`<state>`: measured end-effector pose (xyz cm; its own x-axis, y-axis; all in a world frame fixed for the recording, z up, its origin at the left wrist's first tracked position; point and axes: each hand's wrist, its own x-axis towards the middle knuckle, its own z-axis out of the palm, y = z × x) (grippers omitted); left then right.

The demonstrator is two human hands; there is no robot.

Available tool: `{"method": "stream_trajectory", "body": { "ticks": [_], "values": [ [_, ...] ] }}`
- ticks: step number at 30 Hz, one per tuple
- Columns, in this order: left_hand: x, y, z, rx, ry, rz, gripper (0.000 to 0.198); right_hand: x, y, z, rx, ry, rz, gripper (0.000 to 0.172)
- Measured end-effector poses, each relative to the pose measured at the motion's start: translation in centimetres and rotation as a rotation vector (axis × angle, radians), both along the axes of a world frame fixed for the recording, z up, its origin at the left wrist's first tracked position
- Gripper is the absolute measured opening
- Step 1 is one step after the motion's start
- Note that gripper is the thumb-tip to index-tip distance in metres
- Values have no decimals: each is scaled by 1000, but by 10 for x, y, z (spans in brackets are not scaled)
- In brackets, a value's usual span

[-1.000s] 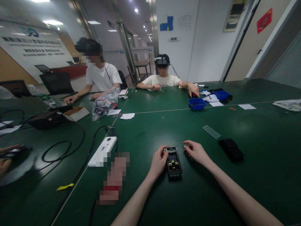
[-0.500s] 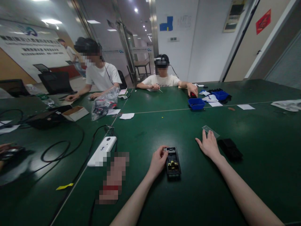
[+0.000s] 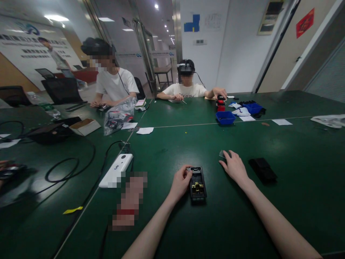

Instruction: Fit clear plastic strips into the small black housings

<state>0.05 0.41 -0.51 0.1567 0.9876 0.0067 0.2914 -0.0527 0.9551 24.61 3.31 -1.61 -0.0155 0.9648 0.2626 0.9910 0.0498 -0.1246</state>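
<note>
1. Black housing: lies open side up on the table, just below and right of the frame's centre; brass-coloured parts sit in its lower half.
2. Your left hand is at its upper left edge, thumb and fingers closed on that wall, apparently in a light pinch.
3. Handling, judged by look: housing likely stiff, light, probably plastic, and apt to slide on the smooth table. The brass-coloured parts look the most easily bent; keep your fingertips off them and take the housing by its long side walls.
4. Your right hand, right of centre, covers most of a clear strip; one corner shows beyond the fingertips. Thumb and forefinger look parted; you cannot tell from here whether they pinch it.
5. The strip looks thin, light and slick, perhaps brittle or easily scratched. Best held by its edges, without flexing.
6. Black block, farther right, lies near your right forearm, untouched.
</note>
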Motion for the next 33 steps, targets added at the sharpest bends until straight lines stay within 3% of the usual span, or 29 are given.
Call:
{"method": "stream_trajectory", "body": {
  "ticks": [5, 13, 22, 28, 33],
  "values": [
    [0, 1, -1, -2, 12, 4, 26, -6, -2, 5, -65, -33, 107, 32],
    [0, 0, 2, -15, -1, -5, 25, -12, -3, 2, -43, -4, 77, 43],
    [0, -1, 4, -25, -11, -11, 25, -12, -3, 7, -80, -42, 143, 38],
    [0, -1, 4, -28, -19, -13, 27, -22, -9, 20, -191, 199, 123, 43],
    [0, 0, 3, -21, 10, -11, 26, -31, -11, 29, -326, 782, 170, 34]
  ]
}}
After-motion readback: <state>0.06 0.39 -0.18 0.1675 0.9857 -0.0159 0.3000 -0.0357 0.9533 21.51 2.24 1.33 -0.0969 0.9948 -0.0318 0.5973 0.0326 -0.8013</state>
